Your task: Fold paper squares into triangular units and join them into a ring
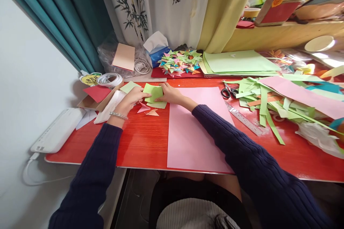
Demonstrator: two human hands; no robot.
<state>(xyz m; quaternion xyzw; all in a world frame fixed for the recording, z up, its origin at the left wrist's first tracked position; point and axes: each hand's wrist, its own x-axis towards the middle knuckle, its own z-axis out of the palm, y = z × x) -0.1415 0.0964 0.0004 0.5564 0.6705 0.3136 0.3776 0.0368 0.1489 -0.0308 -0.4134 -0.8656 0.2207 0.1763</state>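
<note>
Both my hands meet at the far left of the red table (145, 143). My left hand (132, 99) pinches the left edge of a small light green paper square (153, 92). From the other side, my right hand (170, 94) holds the same square, fingers closed on its right edge. More green squares (158, 105) lie flat under it. Two small folded pink and orange triangles (147, 110) rest on the table just in front of my left hand.
A large pink sheet (196, 132) lies under my right forearm. Scissors (228, 91), a metal ruler (245, 118) and a heap of green paper strips (271, 103) sit to the right. Folded coloured pieces (179, 61), a tissue box (157, 48) and green sheets (236, 62) line the back.
</note>
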